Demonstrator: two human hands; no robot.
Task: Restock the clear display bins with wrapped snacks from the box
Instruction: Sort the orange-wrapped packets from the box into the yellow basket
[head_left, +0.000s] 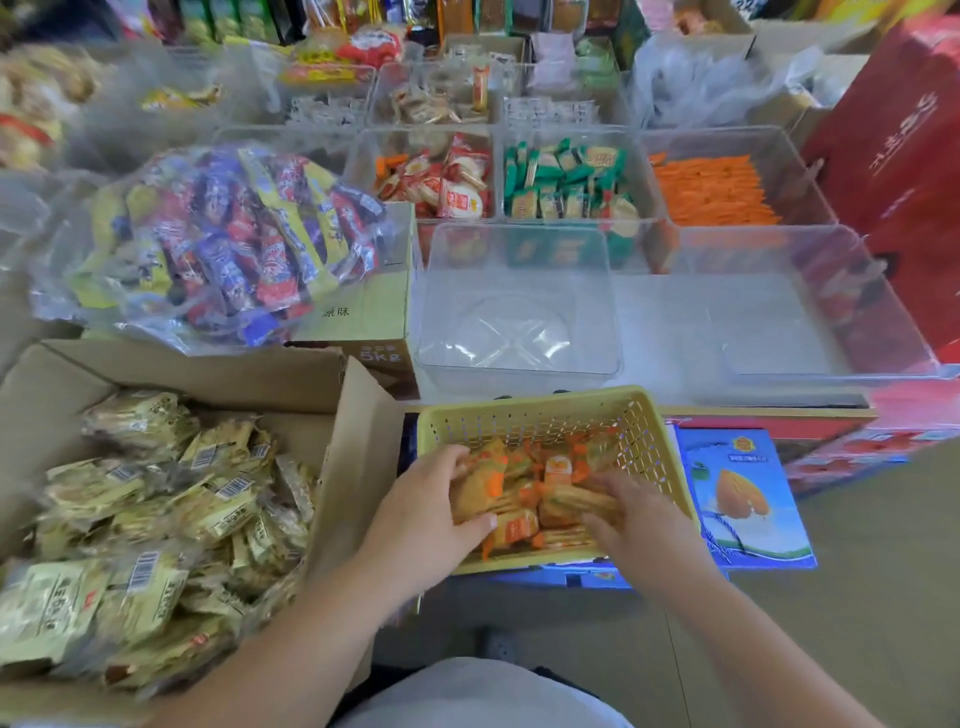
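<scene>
We see both hands in yellow basket (524, 415), lower centre: left hand (431, 506) and right hand (631, 514) each clasp orange-wrapped snacks (558, 467), glossy, crinkled. Empty clear bin (519, 301) sits just above; cardboard box (218, 374) lower left.

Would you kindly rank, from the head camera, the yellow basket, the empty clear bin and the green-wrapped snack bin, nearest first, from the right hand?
1. Yellow basket: right hand is inside it.
2. Empty clear bin: just beyond the basket.
3. Green-wrapped snack bin: a row farther back.
</scene>
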